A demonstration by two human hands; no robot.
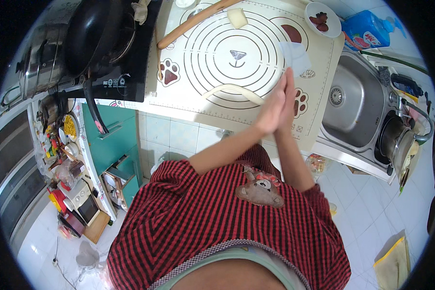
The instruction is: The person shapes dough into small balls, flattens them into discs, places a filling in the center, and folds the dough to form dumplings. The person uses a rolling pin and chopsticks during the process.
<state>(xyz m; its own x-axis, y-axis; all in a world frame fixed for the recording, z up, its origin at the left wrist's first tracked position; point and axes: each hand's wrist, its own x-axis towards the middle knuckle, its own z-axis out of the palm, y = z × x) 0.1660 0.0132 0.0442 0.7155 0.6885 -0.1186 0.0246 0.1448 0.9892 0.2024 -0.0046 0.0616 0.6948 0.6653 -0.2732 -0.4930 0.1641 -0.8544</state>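
Note:
My left hand [271,113] and my right hand [288,103] are pressed palm to palm over the right part of a printed baking mat [235,78], fingers stretched away from me. A long thin dough strip [235,88] lies in a curve on the mat. Its right end meets the side of my left hand and drops out of sight there; whether any dough sits between the palms is hidden. Just beyond my fingertips is a translucent whitish square sheet [295,58]. Farther back rests a squarish pale dough piece [237,18].
A wooden rolling pin [192,27] slants across the mat's back left. At the back right stand a white plate [323,30] with dark reddish pieces and a blue pump bottle [368,29]. The steel sink [355,119] lies right; a black wok [90,40] is on the left cooktop [130,92].

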